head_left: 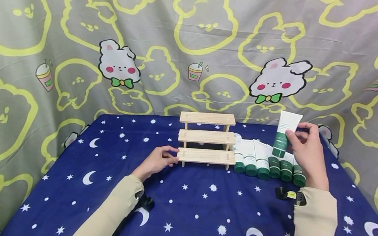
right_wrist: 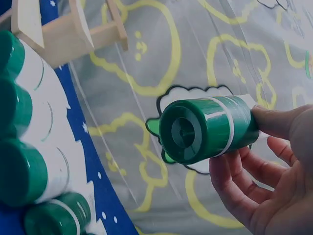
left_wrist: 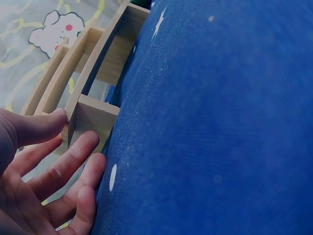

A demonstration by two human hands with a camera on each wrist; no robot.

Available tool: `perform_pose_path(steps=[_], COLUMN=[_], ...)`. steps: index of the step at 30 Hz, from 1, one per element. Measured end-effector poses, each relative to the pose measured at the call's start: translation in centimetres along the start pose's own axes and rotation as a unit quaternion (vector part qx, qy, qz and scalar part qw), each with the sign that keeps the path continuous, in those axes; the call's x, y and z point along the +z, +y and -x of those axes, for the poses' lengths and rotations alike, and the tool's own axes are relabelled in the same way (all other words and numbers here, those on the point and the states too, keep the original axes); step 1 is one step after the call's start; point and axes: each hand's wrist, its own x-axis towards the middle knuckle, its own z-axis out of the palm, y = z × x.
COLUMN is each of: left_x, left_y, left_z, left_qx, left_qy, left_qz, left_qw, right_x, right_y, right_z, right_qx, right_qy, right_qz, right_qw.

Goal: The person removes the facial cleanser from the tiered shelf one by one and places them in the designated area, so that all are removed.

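Observation:
A three-step wooden display stand [head_left: 205, 157] stands on the blue cloth. My left hand [head_left: 156, 162] pinches the left end of its lowest step between thumb and index finger, the other fingers [left_wrist: 80, 169] bent loosely below. Up at the right, my right hand [head_left: 310, 157] grips a white and green squeeze tube [head_left: 281, 144] by its side, thumb across the front. The tube is raised, green cap down and slightly tilted. In the right wrist view the cap end of this tube [right_wrist: 195, 129] faces the camera.
Several similar tubes [head_left: 261, 170] lie in a row just right of the stand, green caps toward me. The dark blue cloth [head_left: 194, 227] with stars and moons covers the table. Behind hangs a grey curtain [head_left: 163, 33] with cartoon figures.

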Motion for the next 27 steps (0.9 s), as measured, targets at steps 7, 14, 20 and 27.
perform_pose_path(steps=[7, 14, 20, 27], left_x=[0.0, 0.0, -0.1, -0.2], left_y=[0.2, 0.4, 0.4, 0.3], left_z=[0.1, 0.4, 0.4, 0.3], left_qx=[-0.004, -0.007, -0.005, -0.009], left_qy=[0.002, 0.000, -0.002, -0.007], left_qz=[-0.005, -0.006, -0.006, -0.006], left_qw=[1.0000, 1.0000, 1.0000, 0.9999], right_x=[-1.7, -4.1, -5.6, -5.9], right_y=[2.4, 5.4, 7.9, 9.7], right_z=[-0.3, -0.1, 0.2, 0.5], right_qx=[0.023, 0.077, 0.125, 0.170], right_qy=[0.016, 0.023, 0.020, 0.000], right_qz=[-0.031, -0.056, 0.006, 0.075], right_qw=[0.9991, 0.9952, 0.9920, 0.9826])
